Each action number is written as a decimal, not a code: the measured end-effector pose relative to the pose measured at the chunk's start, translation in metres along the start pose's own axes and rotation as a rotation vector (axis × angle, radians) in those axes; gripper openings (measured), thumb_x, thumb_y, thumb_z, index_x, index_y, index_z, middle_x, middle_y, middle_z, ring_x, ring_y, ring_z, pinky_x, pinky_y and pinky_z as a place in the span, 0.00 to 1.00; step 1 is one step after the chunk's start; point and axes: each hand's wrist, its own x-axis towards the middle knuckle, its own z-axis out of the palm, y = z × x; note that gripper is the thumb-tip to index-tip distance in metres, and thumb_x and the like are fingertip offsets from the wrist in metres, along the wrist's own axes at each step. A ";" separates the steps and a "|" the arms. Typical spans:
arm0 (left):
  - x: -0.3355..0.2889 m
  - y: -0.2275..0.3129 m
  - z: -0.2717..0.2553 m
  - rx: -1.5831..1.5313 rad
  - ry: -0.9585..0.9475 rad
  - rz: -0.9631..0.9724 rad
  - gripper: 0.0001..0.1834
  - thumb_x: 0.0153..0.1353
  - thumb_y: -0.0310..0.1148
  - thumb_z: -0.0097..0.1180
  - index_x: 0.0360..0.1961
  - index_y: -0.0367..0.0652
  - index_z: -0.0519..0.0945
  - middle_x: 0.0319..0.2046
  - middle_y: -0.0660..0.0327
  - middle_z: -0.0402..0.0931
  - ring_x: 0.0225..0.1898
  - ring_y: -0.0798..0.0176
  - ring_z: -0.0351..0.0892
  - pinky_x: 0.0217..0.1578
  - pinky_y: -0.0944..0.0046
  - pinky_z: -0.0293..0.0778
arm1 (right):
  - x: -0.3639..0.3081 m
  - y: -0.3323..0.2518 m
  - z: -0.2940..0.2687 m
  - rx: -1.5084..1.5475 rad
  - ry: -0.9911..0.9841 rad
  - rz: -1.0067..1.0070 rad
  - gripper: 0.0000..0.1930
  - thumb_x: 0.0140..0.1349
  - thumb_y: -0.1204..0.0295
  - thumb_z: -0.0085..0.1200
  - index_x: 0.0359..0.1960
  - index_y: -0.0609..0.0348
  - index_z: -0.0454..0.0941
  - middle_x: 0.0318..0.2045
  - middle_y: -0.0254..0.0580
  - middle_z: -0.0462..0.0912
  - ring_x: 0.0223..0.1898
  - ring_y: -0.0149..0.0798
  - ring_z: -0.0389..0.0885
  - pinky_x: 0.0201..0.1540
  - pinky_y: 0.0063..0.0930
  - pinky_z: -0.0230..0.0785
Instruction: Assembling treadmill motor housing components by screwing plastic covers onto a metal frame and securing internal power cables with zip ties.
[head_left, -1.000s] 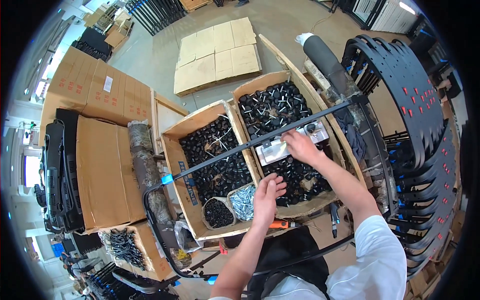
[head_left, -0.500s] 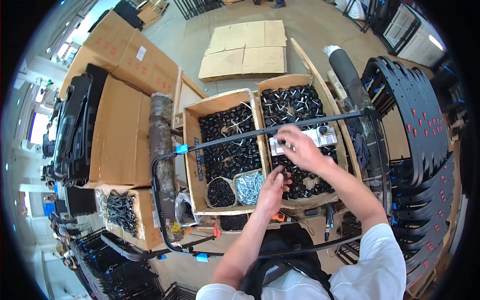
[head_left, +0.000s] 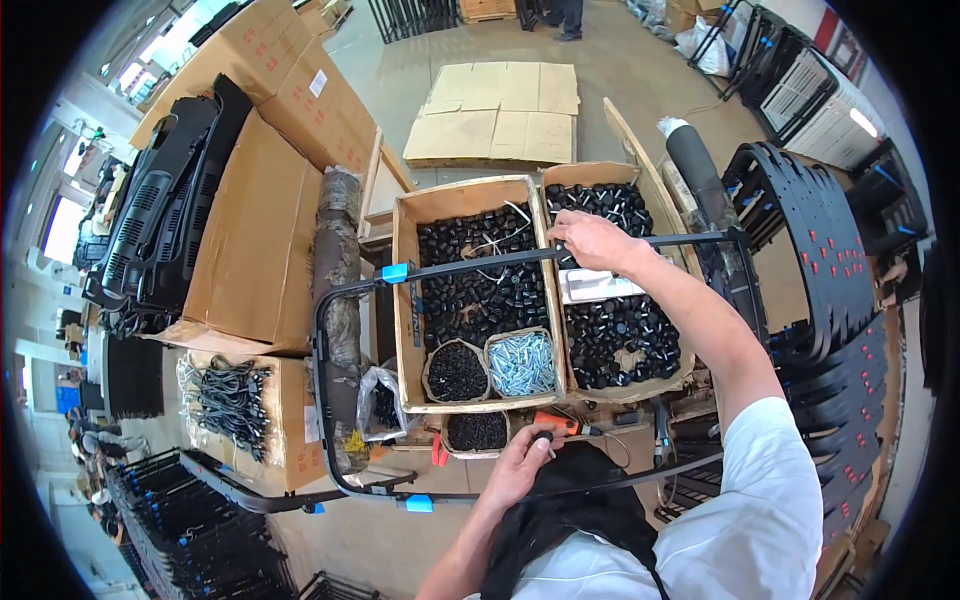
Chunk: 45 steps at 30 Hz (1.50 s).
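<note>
A black tubular frame (head_left: 470, 267) with blue tape pieces lies over two open bins in front of me. My right hand (head_left: 600, 243) is at its far bar above the right bin, fingertips pinched together against the bar; what they hold is mostly hidden. My left hand (head_left: 516, 466) is low, near the frame's near bar, closed on a small black knob (head_left: 543, 437) with a metal stud. The right bin (head_left: 688, 372) holds black knobs with studs and a white box (head_left: 598, 287). Small black round parts (head_left: 480, 240) fill the left bin (head_left: 402, 300).
Silver screws (head_left: 522, 364) and small black screws (head_left: 458, 371) sit in tubs inside the left bin. An orange-and-black tool (head_left: 556, 423) and a power driver (head_left: 662, 430) lie near the bins' front. Stacked black curved frames (head_left: 835, 250) stand at right, cartons (head_left: 255, 230) at left.
My left hand has drawn back from the right bin toward me, with a knob in it. My right hand has moved from over the white box to the frame's far bar.
</note>
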 end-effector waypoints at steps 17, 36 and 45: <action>-0.051 -0.017 -0.074 0.044 -0.084 0.113 0.19 0.79 0.31 0.52 0.67 0.37 0.69 0.57 0.55 0.83 0.58 0.66 0.80 0.62 0.63 0.73 | 0.019 -0.038 0.008 -0.215 0.003 0.425 0.21 0.68 0.58 0.50 0.50 0.65 0.77 0.34 0.59 0.89 0.41 0.59 0.89 0.49 0.53 0.80; -0.057 -0.059 0.044 0.692 -0.105 0.166 0.20 0.71 0.32 0.61 0.63 0.49 0.78 0.57 0.55 0.81 0.59 0.48 0.80 0.58 0.54 0.76 | 0.032 -0.019 0.031 -0.262 0.079 0.410 0.20 0.72 0.62 0.44 0.50 0.58 0.87 0.50 0.54 0.89 0.54 0.55 0.88 0.56 0.52 0.80; -0.061 -0.063 0.062 0.741 -0.110 0.353 0.20 0.69 0.29 0.59 0.62 0.47 0.80 0.57 0.53 0.81 0.62 0.45 0.77 0.65 0.50 0.69 | 0.007 -0.023 0.003 -0.235 -0.055 0.266 0.15 0.61 0.69 0.56 0.45 0.64 0.88 0.48 0.56 0.89 0.53 0.57 0.87 0.56 0.48 0.80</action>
